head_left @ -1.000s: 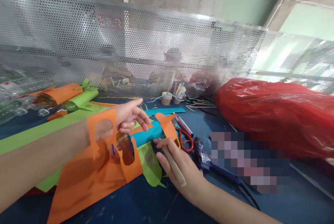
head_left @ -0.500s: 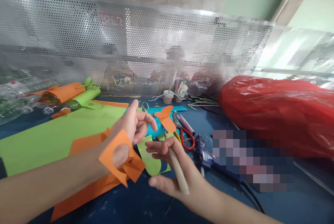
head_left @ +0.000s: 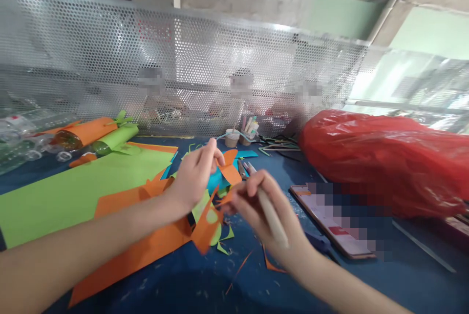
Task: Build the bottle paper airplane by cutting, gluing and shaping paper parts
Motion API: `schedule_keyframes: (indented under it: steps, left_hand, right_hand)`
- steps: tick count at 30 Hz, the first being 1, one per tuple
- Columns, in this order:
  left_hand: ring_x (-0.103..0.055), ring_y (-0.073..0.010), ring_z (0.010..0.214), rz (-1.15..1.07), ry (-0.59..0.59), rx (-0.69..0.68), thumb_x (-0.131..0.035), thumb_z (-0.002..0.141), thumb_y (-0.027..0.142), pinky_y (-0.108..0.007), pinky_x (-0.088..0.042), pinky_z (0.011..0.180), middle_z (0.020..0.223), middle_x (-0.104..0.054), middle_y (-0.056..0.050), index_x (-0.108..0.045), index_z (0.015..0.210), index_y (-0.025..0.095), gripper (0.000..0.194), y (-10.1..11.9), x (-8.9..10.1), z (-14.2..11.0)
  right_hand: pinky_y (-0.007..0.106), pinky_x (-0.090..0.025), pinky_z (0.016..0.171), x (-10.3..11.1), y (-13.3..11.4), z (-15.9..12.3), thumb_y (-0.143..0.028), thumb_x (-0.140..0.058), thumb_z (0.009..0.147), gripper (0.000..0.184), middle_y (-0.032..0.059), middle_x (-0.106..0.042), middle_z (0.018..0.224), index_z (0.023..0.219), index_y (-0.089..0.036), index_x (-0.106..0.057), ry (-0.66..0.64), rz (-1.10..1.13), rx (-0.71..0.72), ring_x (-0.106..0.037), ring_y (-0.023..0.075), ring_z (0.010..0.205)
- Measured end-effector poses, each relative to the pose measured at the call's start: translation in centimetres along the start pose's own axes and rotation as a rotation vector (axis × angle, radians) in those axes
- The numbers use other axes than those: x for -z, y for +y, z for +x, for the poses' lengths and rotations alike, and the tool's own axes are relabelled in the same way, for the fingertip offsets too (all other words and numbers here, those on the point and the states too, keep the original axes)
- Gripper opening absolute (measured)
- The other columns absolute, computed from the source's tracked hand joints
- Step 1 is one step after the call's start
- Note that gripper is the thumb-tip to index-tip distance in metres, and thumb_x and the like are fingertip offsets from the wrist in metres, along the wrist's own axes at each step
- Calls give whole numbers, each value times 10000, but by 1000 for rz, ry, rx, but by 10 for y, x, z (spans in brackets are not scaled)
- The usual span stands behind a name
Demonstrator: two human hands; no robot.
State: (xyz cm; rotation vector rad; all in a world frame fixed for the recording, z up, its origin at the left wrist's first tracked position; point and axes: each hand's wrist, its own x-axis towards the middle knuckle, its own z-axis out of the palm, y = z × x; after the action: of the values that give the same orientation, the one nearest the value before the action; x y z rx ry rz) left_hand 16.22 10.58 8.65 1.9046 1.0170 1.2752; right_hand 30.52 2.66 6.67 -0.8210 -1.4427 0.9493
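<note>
My right hand (head_left: pixel 267 211) pinches a cut piece of orange paper (head_left: pixel 207 226) with a hole in it; the paper hangs down to the left, smeared by motion. A pale, pen-like stick (head_left: pixel 273 219) is tucked across the same hand. My left hand (head_left: pixel 198 172) is raised with its fingers curled together, close to an orange leaf-shaped cutout (head_left: pixel 230 170). Whether it grips that cutout I cannot tell. The cutout lies against a blue paper piece (head_left: pixel 217 179). Partly hidden behind my right hand are the scissors (head_left: pixel 242 168).
Orange sheet (head_left: pixel 139 236) and green sheet (head_left: pixel 76 182) cover the left side. Paper-wrapped bottles (head_left: pixel 88 133) lie beyond. Cups of pens (head_left: pixel 249 131) stand by the perforated metal screen (head_left: pixel 205 60). On the right are a red plastic bag (head_left: pixel 377 157), a phone (head_left: pixel 337 231) and a glue gun (head_left: pixel 322 245).
The holed orange paper that hung at my left wrist is now in my right hand's fingers. My left hand has curled its fingers and turned. The view has shifted slightly.
</note>
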Motion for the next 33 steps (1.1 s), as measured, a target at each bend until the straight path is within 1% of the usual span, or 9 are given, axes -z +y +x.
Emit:
schedule_keyframes:
  steps: [3,5,7,8,10,14,21,26,33]
  left_hand:
    - [-589,-145,663,164,-93,85,-477,999,447,-314,-505,638,810,-609,-5,-614,937,154,329,-13,25,29]
    - [-645,-186,821,287,-207,133,-570,965,398,-367,-547,728,1000,-652,-50,-626,1060,152,270,-23,41,46]
    - [-646,-227,935,401,-333,160,-607,947,369,-416,-547,802,1112,-642,-68,-622,1122,155,276,-33,51,59]
    - [-642,-234,962,448,-395,168,-613,944,358,-427,-544,822,1143,-636,-73,-621,1135,162,274,-38,54,64]
    - [-632,-247,1007,514,-494,172,-617,943,347,-446,-536,851,1187,-622,-81,-613,1161,166,283,-45,55,70]
    - [-625,-255,1028,575,-671,190,-617,942,343,-454,-533,860,1214,-611,-85,-604,1184,169,298,-51,46,79]
    - [-628,-245,1019,544,-838,366,-610,948,332,-444,-544,842,1239,-594,-94,-574,1236,187,324,-47,28,87]
    - [-626,-248,1026,431,-830,491,-615,945,331,-442,-545,841,1245,-590,-95,-567,1248,194,336,-48,26,88]
    - [-627,-248,1025,262,-676,604,-615,944,343,-443,-542,843,1235,-595,-93,-576,1231,187,328,-59,47,91]
  right_hand:
    - [269,-545,653,34,1,28,-244,-622,877,247,-27,-611,789,834,-263,-379,227,-282,256,-666,137,710]
    - [323,-546,766,60,11,47,-257,-623,856,248,7,-636,869,854,-268,-376,372,-429,393,-677,165,797]
    - [350,-539,806,82,25,62,-306,-633,810,273,74,-650,1058,896,-272,-376,386,-582,363,-670,205,936]
    - [339,-541,781,90,33,66,-331,-628,796,279,94,-640,1131,897,-274,-374,296,-655,255,-661,217,977]
    - [317,-539,636,100,44,70,-356,-661,748,296,89,-693,979,838,-271,-393,190,-703,155,-688,242,844]
    - [314,-507,590,98,51,63,-365,-654,764,255,38,-693,739,791,-270,-419,107,-771,71,-683,248,724]
    - [364,-522,744,82,48,52,-417,-560,845,229,96,-719,948,843,-273,-382,192,-794,62,-696,264,918]
    - [380,-530,748,76,49,48,-416,-552,852,232,101,-732,968,857,-274,-369,219,-766,60,-706,259,877]
    - [355,-519,711,70,46,45,-420,-555,853,237,68,-720,919,865,-268,-373,244,-731,90,-688,228,783]
